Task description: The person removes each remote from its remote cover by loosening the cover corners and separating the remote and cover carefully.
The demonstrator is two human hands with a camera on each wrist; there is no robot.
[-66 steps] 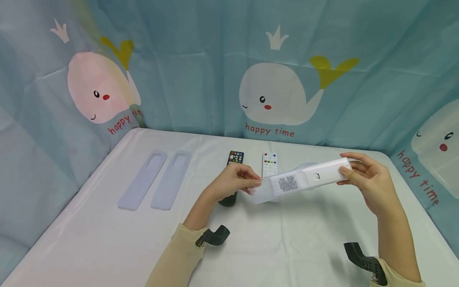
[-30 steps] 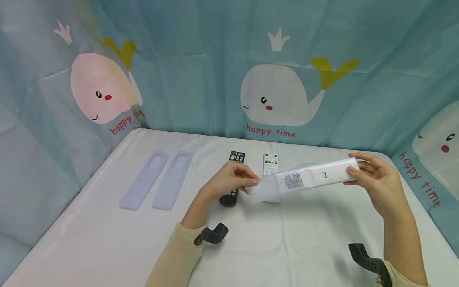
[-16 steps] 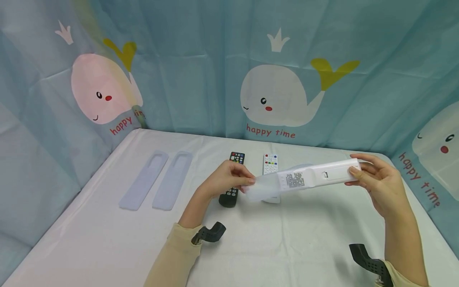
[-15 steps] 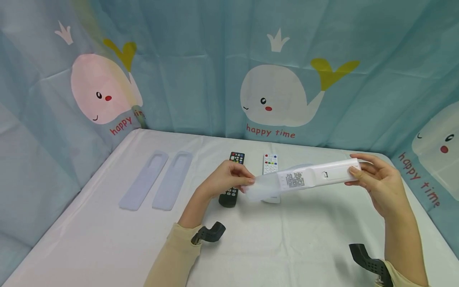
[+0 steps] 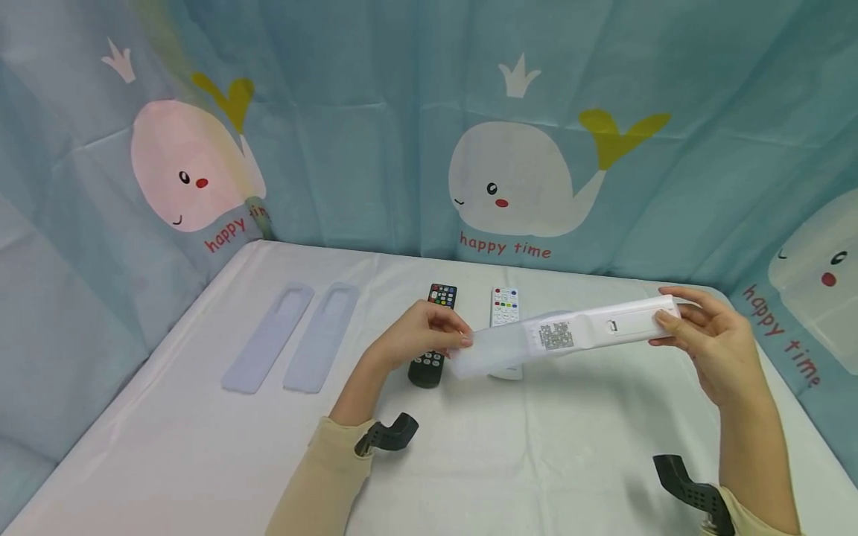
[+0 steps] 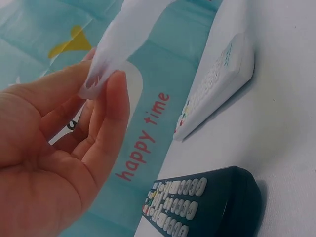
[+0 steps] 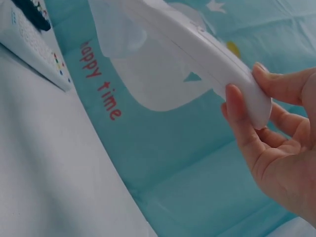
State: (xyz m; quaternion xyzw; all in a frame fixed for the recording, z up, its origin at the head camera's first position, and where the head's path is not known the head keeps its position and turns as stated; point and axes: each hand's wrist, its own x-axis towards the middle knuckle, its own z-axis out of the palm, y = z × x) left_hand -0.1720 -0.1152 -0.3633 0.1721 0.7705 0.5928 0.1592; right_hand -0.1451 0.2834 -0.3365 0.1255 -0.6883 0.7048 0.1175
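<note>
My left hand (image 5: 422,335) pinches the closed left end of a translucent silicone remote cover (image 5: 492,350) between thumb and fingers. Partly inside that cover is a white remote control (image 5: 637,321), back side up, with its code label (image 5: 556,335) seen through the cover. My right hand (image 5: 717,346) grips the bare right end of this remote, thumb on the battery lid and fingers beneath. Both are held raised over the table, tilted slightly up to the right. In the right wrist view the remote (image 7: 207,54) sits between thumb and fingertips; the left wrist view shows the pinched cover (image 6: 123,39).
A black remote (image 5: 427,370) and another white remote (image 5: 505,307) lie on the white-clothed table (image 5: 469,469), partly hidden behind the left hand and the cover. Two more translucent covers (image 5: 268,339) lie side by side at the left. A blue whale-print curtain (image 5: 362,171) hangs behind.
My right hand has drifted right with the white remote while my left has pulled the cover's end left. A longer stretch of cover now hangs without the remote inside.
</note>
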